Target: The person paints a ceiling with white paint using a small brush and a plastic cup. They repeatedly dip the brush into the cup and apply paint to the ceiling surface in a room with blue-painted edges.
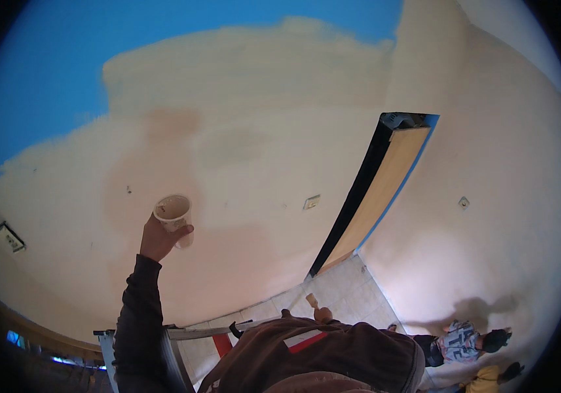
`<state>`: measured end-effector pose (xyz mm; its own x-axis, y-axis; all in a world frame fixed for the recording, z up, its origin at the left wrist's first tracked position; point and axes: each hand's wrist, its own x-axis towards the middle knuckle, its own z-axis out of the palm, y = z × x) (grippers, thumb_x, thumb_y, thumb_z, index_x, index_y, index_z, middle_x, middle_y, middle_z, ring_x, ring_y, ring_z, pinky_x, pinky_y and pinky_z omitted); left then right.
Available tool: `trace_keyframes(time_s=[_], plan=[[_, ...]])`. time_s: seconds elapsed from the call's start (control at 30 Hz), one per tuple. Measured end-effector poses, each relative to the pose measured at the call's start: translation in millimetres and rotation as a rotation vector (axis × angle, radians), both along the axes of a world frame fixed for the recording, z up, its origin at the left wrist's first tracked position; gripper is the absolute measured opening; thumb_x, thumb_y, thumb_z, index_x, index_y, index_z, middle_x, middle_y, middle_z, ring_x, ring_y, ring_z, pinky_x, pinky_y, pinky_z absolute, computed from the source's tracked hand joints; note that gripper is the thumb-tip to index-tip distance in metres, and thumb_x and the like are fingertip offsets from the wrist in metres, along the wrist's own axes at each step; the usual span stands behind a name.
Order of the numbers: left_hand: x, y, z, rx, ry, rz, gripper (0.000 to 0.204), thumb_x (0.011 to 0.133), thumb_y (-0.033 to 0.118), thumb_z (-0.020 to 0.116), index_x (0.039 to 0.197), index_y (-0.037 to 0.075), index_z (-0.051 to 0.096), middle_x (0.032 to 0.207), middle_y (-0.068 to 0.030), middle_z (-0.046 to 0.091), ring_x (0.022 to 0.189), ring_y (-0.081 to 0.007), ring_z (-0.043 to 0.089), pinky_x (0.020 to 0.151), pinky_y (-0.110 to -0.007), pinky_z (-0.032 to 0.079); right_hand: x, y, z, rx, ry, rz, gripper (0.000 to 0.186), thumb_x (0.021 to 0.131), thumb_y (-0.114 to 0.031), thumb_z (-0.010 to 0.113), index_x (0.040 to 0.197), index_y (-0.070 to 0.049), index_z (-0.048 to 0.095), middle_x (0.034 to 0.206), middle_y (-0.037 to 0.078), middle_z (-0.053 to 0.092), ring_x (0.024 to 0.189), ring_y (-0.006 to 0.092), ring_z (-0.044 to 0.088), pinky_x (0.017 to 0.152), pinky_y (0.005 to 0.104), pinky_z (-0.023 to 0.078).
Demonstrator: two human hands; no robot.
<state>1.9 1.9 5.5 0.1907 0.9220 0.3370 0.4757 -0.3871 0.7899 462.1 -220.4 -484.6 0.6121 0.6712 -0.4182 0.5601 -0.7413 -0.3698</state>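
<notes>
My left hand (158,240) is raised in front of the wall, its fingers wrapped round a clear plastic cup (185,238). The cup is tilted so that its mouth shows, with beige smears inside. Low down, past the front of my dark brown top, my right hand (323,316) is partly hidden by my body. It is closed on what looks like a small paintbrush (312,300) with a pale, beige end pointing up. The wall (241,196) facing me is covered in beige and pinkish patches, and blue paint (195,23) shows along its upper left.
A stepladder (179,357) stands beneath me at the lower left. A wooden doorway frame (395,157) edged with blue tape is ahead right. Wall boxes (312,202) sit in the wall. Two people, one in a patterned shirt (460,342), one in yellow (485,378), are at lower right.
</notes>
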Motion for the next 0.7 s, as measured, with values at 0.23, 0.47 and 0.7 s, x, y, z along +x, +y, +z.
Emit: trace_keyframes(time_s=[0.23, 0.47, 0.7], plan=[[4, -3, 4, -0.010, -0.035, 0.011, 0.071, 0.074, 0.029, 0.088, 0.130, 0.000, 0.055, 0.121, -0.0126, 0.068, 0.113, -0.0245, 0.065, 0.096, -0.038, 0.053, -1, -2, -18, 0.012, 0.013, 0.022, 0.054, 0.095, -0.044, 0.049, 0.095, 0.005, 0.072, 0.102, 0.031, 0.069, 0.102, 0.0458, 0.066, 0.088, 0.0532, 0.052], [4, -6, 3, -0.021, 0.004, 0.061, 0.078, 0.071, 0.038, 0.090, 0.130, 0.001, 0.055, 0.122, -0.0130, 0.068, 0.113, -0.0254, 0.066, 0.097, -0.038, 0.054, 12, -6, -21, -0.019, -0.040, 0.086, 0.053, 0.096, -0.043, 0.048, 0.093, 0.004, 0.071, 0.100, 0.030, 0.069, 0.099, 0.0463, 0.066, 0.086, 0.0540, 0.052], [7, -3, 2, -0.040, -0.014, 0.056, 0.078, 0.071, 0.038, 0.090, 0.130, 0.001, 0.055, 0.121, -0.0118, 0.069, 0.113, -0.0252, 0.066, 0.096, -0.038, 0.054, 12, -3, -31, 0.007, -0.054, 0.087, 0.052, 0.096, -0.041, 0.049, 0.089, 0.006, 0.070, 0.098, 0.031, 0.069, 0.096, 0.0459, 0.067, 0.082, 0.0552, 0.052]])
